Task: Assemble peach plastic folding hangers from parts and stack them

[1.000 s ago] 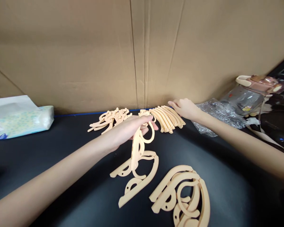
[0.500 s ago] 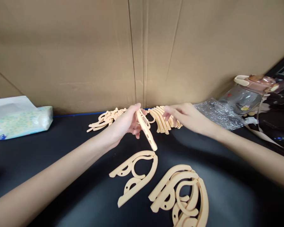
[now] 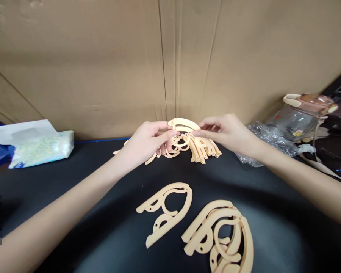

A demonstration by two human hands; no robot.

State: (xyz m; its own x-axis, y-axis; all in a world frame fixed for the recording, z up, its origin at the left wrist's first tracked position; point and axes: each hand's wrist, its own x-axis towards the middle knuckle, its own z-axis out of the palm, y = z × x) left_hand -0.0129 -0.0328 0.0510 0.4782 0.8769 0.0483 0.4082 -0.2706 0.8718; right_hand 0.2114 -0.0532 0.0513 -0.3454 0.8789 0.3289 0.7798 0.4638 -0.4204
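Note:
My left hand [image 3: 143, 142] and my right hand [image 3: 230, 132] are raised above the far part of the table. Between them is a cream plastic hanger arm [image 3: 186, 123], curved and slotted. My left fingers pinch its left end, while my right thumb and fingers close on its right end. A ring-like hook [image 3: 174, 143] shows just beneath it; whether it is joined to the arm I cannot tell. Behind and below my hands lie a row of loose hanger arms [image 3: 198, 155] and a heap of hook pieces [image 3: 151, 158], partly hidden by my left hand.
One folded hanger [image 3: 173, 223] lies on the black table [image 3: 108, 227] in front, beside a stack of folded hangers [image 3: 247, 242]. A tissue pack [image 3: 42, 149] is on the left. Crinkled clear plastic [image 3: 254, 146] and a bottle [image 3: 292, 121] stand right. Cardboard [image 3: 102, 68] rises behind.
My right hand has come from the row of arms to the piece in my left hand and now grips it. That piece has turned from pointing toward me to lying crosswise.

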